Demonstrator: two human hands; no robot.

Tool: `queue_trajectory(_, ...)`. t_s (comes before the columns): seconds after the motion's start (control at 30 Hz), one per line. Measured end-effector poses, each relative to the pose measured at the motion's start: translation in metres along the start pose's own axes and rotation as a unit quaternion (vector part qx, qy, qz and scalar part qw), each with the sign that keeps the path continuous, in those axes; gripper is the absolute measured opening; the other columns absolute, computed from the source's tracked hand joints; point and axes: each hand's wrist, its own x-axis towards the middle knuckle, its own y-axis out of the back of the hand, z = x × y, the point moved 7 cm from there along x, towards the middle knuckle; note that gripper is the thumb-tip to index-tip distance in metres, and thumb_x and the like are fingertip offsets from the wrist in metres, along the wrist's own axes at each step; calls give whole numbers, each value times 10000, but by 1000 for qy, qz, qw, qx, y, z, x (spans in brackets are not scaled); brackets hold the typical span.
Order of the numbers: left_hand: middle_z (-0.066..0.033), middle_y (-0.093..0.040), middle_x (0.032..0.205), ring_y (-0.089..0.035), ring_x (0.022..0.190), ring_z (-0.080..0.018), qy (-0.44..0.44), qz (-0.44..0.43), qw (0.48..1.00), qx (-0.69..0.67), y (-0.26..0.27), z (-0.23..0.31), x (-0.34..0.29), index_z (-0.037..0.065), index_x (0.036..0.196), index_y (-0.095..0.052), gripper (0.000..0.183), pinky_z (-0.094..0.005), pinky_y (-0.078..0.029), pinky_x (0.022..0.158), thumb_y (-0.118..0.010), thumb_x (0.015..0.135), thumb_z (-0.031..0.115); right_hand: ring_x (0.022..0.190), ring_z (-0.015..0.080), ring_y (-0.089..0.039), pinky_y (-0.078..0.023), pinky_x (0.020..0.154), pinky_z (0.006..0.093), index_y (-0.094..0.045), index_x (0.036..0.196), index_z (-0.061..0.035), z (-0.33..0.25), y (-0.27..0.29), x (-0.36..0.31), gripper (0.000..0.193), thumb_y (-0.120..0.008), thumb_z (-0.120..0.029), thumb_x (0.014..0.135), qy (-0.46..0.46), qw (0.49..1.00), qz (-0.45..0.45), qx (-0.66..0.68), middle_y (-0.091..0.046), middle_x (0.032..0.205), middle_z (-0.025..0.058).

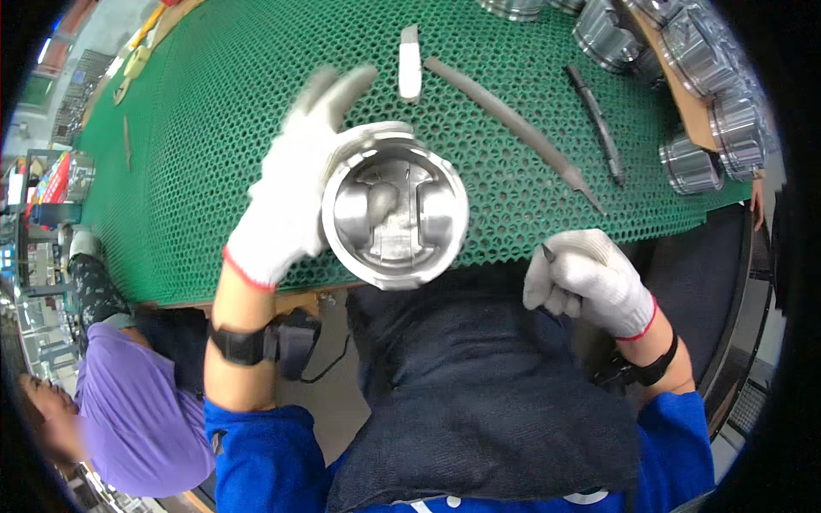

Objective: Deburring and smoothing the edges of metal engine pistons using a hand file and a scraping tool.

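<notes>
A shiny metal piston (pixel 445 244) is in my left hand (pixel 291 175), which wears a white knitted glove with a red cuff. The piston's hollow underside faces up, showing the pin bosses inside. My left palm presses along its left side, and some fingers reach past its far edge, slightly blurred. Over the dark apron, to the right and apart from the piston, my right hand (pixel 590 278) is closed in a matching glove. Its fingers pinch a slim dark tool (pixel 548 252), of which only the pointed tip shows; the rest is hidden.
Green perforated matting (pixel 214 94) covers the bench. Beyond the piston lie a white-handled blade (pixel 410 68), a long file (pixel 513 124) and a dark rod-shaped tool (pixel 596 124). Several pistons (pixel 693 162) stand at right around a wooden board (pixel 684 98). A person in purple (pixel 141 410) is at left.
</notes>
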Motion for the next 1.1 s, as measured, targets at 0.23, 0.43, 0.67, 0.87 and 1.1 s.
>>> queue_trajectory(0.23, -114, -649, 1136, -600, 1114, -345, 18, 36, 997, 60, 28, 79, 1, 72, 1119, -630, 439, -456, -475, 954, -674, 682, 80, 784, 329, -659, -527, 697, 399, -679, 890, -62, -49, -23, 13, 251, -619, -305, 905, 242, 900, 83, -354, -658, 813, 143)
queue_trajectory(0.43, -107, -655, 1122, -609, 1111, -332, 50, 31, 996, 72, 28, 76, 4, 75, 1116, -629, 412, -444, -461, 959, -673, 707, 109, 644, 285, -669, -535, 591, 365, -686, 853, -78, -66, -34, 19, 226, -615, -284, 910, 311, 876, 91, -356, -668, 734, 113)
queue_trajectory(0.67, -128, -666, 958, -641, 932, -341, 70, -52, 995, 52, 26, 60, 41, 59, 1015, -624, 314, -432, -490, 820, -697, 722, 143, 632, 256, -663, -533, 587, 351, -646, 781, -68, -78, -24, 22, 240, -619, -276, 900, 362, 840, 148, -377, -637, 676, 86)
queue_trajectory(0.87, -196, -678, 945, -656, 939, -381, 96, -245, 961, 82, 2, 31, 83, 45, 1072, -660, 373, -424, -546, 820, -706, 705, 89, 590, 252, -656, -532, 541, 366, -638, 774, -93, -88, -22, 23, 252, -617, -308, 904, 365, 779, 159, -485, -623, 648, 67)
queue_trajectory(1.1, -195, -691, 943, -674, 925, -374, 118, -283, 949, 70, -1, 18, 87, 31, 1073, -672, 381, -420, -557, 815, -655, 694, 1, 555, 264, -652, -554, 565, 390, -639, 752, -104, -91, -28, 18, 266, -620, -322, 904, 293, 733, 99, -606, -614, 616, 61)
